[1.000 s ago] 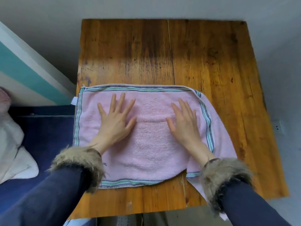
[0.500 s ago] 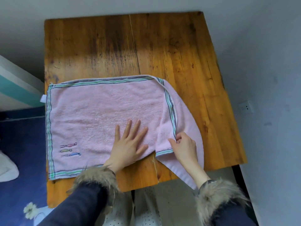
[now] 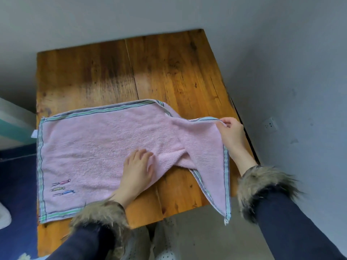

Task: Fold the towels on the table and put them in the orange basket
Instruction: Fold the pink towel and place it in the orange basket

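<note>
Grey walls close in behind and to the right of a worn wooden bench (image 3: 169, 76), with a white wall socket (image 3: 270, 125) low on the right-hand wall. On the near half of the bench lies a pink towel (image 3: 90, 147) edged with green and grey stripes, three small coloured figures (image 3: 62, 187) stitched near its front left corner. Its left part lies flat; its right end is lifted and twisted, and one corner hangs down past the front edge of the bench.

The left hand (image 3: 138, 170) rests palm down on the towel near the front edge, fingers curled into a bunched fold of cloth, pinning it. The right hand (image 3: 231, 133) is raised at the bench's right edge, fingertips pinched on the towel's striped border, holding that end up off the wood. Both wrists show fur cuffs (image 3: 262, 186) over dark blue sleeves (image 3: 293, 228). Dark blue floor (image 3: 16, 184) lies to the left of the bench.
</note>
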A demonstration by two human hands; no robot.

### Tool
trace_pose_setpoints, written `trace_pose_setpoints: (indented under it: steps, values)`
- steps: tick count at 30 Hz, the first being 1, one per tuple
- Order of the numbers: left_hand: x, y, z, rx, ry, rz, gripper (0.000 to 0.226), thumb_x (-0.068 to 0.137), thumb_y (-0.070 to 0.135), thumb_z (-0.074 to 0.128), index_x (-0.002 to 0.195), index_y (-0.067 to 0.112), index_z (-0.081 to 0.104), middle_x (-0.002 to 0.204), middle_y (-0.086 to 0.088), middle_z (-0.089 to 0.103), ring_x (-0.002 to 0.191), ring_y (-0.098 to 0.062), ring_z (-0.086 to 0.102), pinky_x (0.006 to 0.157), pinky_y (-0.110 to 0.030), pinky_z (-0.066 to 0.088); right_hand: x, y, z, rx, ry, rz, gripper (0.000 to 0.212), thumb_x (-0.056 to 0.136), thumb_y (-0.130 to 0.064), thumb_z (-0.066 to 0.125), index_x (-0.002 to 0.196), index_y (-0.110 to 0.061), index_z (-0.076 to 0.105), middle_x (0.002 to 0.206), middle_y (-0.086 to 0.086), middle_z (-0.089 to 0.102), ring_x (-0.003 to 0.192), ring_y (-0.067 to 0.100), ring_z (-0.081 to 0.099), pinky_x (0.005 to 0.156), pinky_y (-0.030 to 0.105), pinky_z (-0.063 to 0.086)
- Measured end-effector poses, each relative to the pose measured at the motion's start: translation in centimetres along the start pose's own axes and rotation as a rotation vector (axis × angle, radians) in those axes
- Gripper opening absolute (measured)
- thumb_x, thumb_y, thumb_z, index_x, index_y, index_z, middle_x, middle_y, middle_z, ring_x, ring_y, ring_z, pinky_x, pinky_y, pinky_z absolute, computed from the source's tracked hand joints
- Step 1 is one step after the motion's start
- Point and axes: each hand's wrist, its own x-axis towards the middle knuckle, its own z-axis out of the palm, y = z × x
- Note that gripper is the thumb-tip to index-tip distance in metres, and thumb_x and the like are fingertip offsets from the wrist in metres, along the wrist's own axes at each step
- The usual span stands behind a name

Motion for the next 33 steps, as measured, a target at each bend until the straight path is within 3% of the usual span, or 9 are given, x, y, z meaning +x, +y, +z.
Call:
trace_pose_setpoints:
  steps: [3, 6, 8, 11, 16, 19, 26, 30, 33]
  values:
    - [0.6, 2.1, 1.0, 0.023, 0.031, 0.136, 0.033, 0.081, 0.021, 0.062, 0.112, 0.01, 0.058, 0.12, -0.015, 0.058, 0.114, -0.038, 0.053, 0.089, -0.047, 0.046, -0.4, 2.4, 0.2, 0.0, -0.102, 0.07, 0.043, 0.089, -0.021, 0.059, 0.129, -0.007, 0.048, 0.128, 0.009, 0.054, 0.116, 0.023, 0.052, 0.086, 0.025, 0.039]
    - [0.5, 4.6, 2.7, 0.164, -0.085, 0.323, 0.051, 0.068, 0.021, 0.078, 0.114, 0.019, 0.057, 0.127, -0.008, 0.057, 0.121, -0.032, 0.052, 0.093, -0.05, 0.045, -1.9, 5.8, -0.3, -0.133, -0.079, 0.147, 0.058, 0.087, -0.025, 0.062, 0.136, -0.007, 0.038, 0.133, 0.012, 0.049, 0.119, 0.027, 0.049, 0.091, 0.03, 0.038]
    - [0.4, 5.7, 3.5, 0.237, -0.148, 0.338, 0.055, 0.064, 0.024, 0.08, 0.114, 0.023, 0.058, 0.131, -0.007, 0.055, 0.122, -0.031, 0.052, 0.093, -0.052, 0.044, -3.2, 7.8, -0.6, -0.234, -0.102, 0.158, 0.056, 0.086, -0.029, 0.063, 0.133, -0.008, 0.04, 0.128, 0.011, 0.05, 0.114, 0.028, 0.05, 0.09, 0.035, 0.04]
    - [1.0, 6.2, 4.0, 0.244, -0.155, 0.308, 0.052, 0.072, 0.026, 0.074, 0.119, 0.025, 0.051, 0.137, -0.008, 0.05, 0.127, -0.032, 0.046, 0.094, -0.056, 0.041, -3.9, 9.1, -0.4, -0.386, -0.165, 0.106, 0.046, 0.087, -0.034, 0.061, 0.123, -0.01, 0.045, 0.123, 0.008, 0.048, 0.109, 0.028, 0.051, 0.087, 0.037, 0.043]
    - [3.1, 5.8, 3.1, 0.233, -0.087, 0.36, 0.048, 0.088, 0.038, 0.035, 0.133, 0.02, 0.04, 0.133, -0.004, 0.053, 0.125, -0.024, 0.042, 0.096, -0.041, 0.041, -1.3, 8.6, 0.2, -0.477, -0.117, 0.042, 0.016, 0.091, -0.024, 0.055, 0.097, -0.009, 0.055, 0.109, 0.01, 0.059, 0.102, 0.031, 0.054, 0.077, 0.035, 0.042]
    - [4.6, 5.1, 2.8, 0.247, -0.137, 0.376, 0.049, 0.09, 0.037, 0.029, 0.136, 0.021, 0.038, 0.138, -0.005, 0.049, 0.129, -0.027, 0.042, 0.098, -0.05, 0.037, 0.8, 8.3, 0.4, -0.526, -0.14, -0.04, 0.018, 0.093, -0.022, 0.052, 0.09, -0.006, 0.06, 0.102, 0.015, 0.063, 0.099, 0.035, 0.056, 0.07, 0.033, 0.039]
    - [5.7, 4.4, 2.6, 0.27, -0.152, 0.367, 0.045, 0.092, 0.038, 0.027, 0.132, 0.027, 0.043, 0.141, -0.006, 0.046, 0.13, -0.029, 0.043, 0.098, -0.056, 0.036, 6.3, 6.9, -1.7, -0.376, 0.257, -0.085, 0.022, 0.085, 0.001, 0.044, 0.104, 0.003, 0.053, 0.115, 0.023, 0.051, 0.106, 0.041, 0.048, 0.089, 0.042, 0.035]
    - [6.2, 4.3, 2.5, 0.254, -0.096, 0.358, 0.04, 0.092, 0.033, 0.032, 0.129, 0.028, 0.045, 0.137, -0.008, 0.049, 0.128, -0.026, 0.04, 0.1, -0.053, 0.035, 2.3, 7.4, 1.5, -0.514, 0.092, -0.386, 0.041, 0.09, -0.024, 0.045, 0.126, -0.004, 0.05, 0.131, 0.02, 0.048, 0.121, 0.038, 0.044, 0.1, 0.047, 0.035]
    - [6.9, 4.4, 2.6, 0.25, -0.077, 0.363, 0.037, 0.089, 0.033, 0.039, 0.125, 0.029, 0.048, 0.13, -0.009, 0.052, 0.122, -0.028, 0.041, 0.097, -0.052, 0.04, -1.6, 8.8, 4.5, -0.694, -0.043, -0.417, 0.062, 0.086, -0.049, 0.033, 0.139, -0.016, 0.039, 0.147, 0.014, 0.036, 0.136, 0.035, 0.032, 0.106, 0.061, 0.023]
